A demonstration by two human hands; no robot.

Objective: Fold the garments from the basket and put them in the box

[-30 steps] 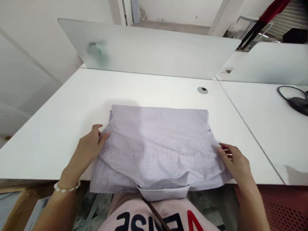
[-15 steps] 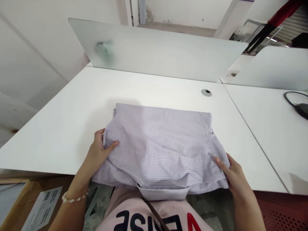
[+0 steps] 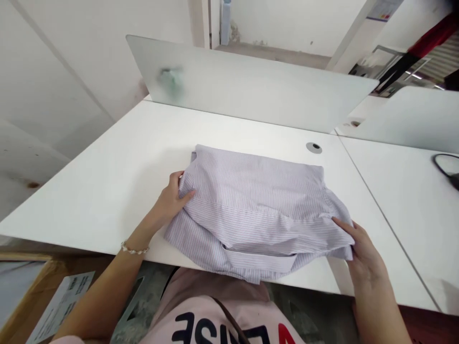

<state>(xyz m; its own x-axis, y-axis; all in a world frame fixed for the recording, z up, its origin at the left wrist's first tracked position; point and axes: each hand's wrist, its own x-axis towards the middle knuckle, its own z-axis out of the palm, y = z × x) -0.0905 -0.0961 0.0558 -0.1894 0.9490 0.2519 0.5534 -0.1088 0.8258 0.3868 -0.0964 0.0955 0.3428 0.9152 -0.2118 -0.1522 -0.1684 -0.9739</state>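
Note:
A striped, collared shirt [image 3: 258,191] lies folded on the white desk [image 3: 118,167], its collar [image 3: 260,262] towards me at the front edge. My left hand [image 3: 174,196] grips the shirt's left side, thumb on top and fingers tucked round the edge. On the other side, my right hand [image 3: 360,239] holds the right shoulder corner, thumb over the cloth and the remaining fingers hidden underneath. Cloth between the two hands is wrinkled near the collar, while the far folded edge looks fairly straight.
A frosted divider [image 3: 251,86] stands along the desk's back edge. Near it is a round cable hole [image 3: 314,147]. A dark cabled object [image 3: 453,179] sits on the adjoining desk at right. Below left is a cardboard box [image 3: 46,291] with a label.
Both hands have shifted the shirt away from me, further onto the desk. Its collar, which hung over the front edge, now lies nearer the desktop. The camera view has turned slightly.

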